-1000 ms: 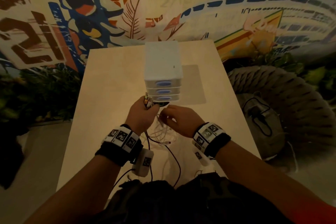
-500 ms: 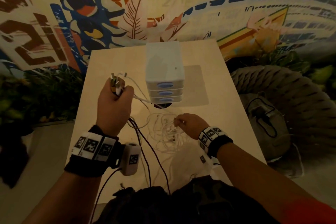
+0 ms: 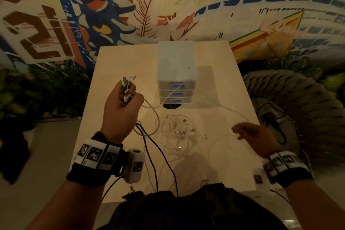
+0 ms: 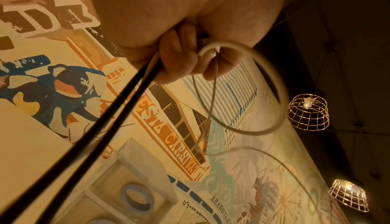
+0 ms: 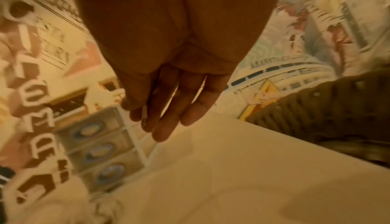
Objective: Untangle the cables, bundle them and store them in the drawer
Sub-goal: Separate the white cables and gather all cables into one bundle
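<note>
My left hand point(image 3: 123, 110) is raised left of the drawer unit point(image 3: 175, 73) and grips a bunch of cable plugs point(image 3: 126, 89) in its fist. Two black cables point(image 3: 155, 149) and white ones hang from it. The left wrist view shows its fingers point(image 4: 179, 57) curled round the black cables point(image 4: 105, 119) and a white loop point(image 4: 263, 94). A tangle of white cables point(image 3: 179, 130) lies on the table point(image 3: 115, 58). My right hand point(image 3: 240, 132) hovers at the table's right edge, pinching a white cable end point(image 5: 144, 111) between thumb and forefinger. All three drawers are shut.
A dark round object point(image 3: 171, 106) sits at the foot of the drawer unit. A woven seat point(image 3: 308, 102) with a black adapter and lead point(image 3: 270, 117) stands close on the right. Plants point(image 3: 37, 89) and a mural wall border the table's left and back.
My left hand rose and swung left with the plugs. My right hand left the tangle and moved far right, drawing one white cable out across the table.
</note>
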Available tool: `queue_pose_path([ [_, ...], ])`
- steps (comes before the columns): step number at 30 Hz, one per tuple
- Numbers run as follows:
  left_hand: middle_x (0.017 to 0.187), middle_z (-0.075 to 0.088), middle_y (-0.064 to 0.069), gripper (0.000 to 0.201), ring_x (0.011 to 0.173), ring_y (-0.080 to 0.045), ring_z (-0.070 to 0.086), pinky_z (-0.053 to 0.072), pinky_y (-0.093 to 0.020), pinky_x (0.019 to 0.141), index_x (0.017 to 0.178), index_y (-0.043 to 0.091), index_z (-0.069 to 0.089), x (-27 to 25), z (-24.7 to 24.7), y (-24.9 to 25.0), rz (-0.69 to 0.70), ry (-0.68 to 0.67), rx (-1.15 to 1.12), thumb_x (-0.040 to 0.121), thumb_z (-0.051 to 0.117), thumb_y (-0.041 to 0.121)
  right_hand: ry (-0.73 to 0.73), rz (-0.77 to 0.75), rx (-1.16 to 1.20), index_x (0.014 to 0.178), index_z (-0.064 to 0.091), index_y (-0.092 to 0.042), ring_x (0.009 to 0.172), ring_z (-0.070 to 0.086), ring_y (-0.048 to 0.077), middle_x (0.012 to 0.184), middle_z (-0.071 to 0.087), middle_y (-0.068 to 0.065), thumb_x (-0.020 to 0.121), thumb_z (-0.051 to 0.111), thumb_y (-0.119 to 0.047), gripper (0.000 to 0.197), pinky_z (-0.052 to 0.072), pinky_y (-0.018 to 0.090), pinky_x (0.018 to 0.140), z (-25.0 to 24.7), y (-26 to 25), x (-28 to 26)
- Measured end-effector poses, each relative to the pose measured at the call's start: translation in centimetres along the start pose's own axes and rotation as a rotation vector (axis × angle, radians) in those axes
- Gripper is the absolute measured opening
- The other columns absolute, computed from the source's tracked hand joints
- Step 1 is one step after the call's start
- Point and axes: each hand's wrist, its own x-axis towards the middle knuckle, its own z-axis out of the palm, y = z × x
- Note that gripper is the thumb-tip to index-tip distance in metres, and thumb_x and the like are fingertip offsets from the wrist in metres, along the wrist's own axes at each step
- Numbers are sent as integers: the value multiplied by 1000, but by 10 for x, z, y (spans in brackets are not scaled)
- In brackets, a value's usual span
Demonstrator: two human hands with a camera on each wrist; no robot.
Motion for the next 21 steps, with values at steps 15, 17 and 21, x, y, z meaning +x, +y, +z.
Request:
queue_pose_path([
  [15, 65, 26, -7, 21, 57, -32, 25, 27, -41, 55, 79, 6, 34, -27, 10, 17, 51, -371, -54, 90, 52, 4, -395, 136, -212, 120, 56, -58, 83, 69, 1, 89, 72, -12, 66, 77, -68, 59, 55, 27, 84, 57, 93, -158],
  [17, 63, 31, 1, 20, 55, -22, 27, 28, -39, 54, 80, 14, 39, -32, 15, 16, 27, -419, -54, 90, 53, 5, -253, 37, -168, 123, 57, -50, 79, 67, 2, 88, 70, -15, 86, 70, -51, 40, 56, 26, 77, 43, 28, -138],
  [21, 64, 37, 5, 24, 58, -16, 34, 35, -32, 59, 82, 10, 41, -43, 26, 16, 33, -440, 9, 96, 59, 6, -11, -292, 41, 125, 59, -45, 91, 69, 5, 99, 71, -15, 91, 56, -60, 37, 56, 27, 83, 22, -97, -109],
])
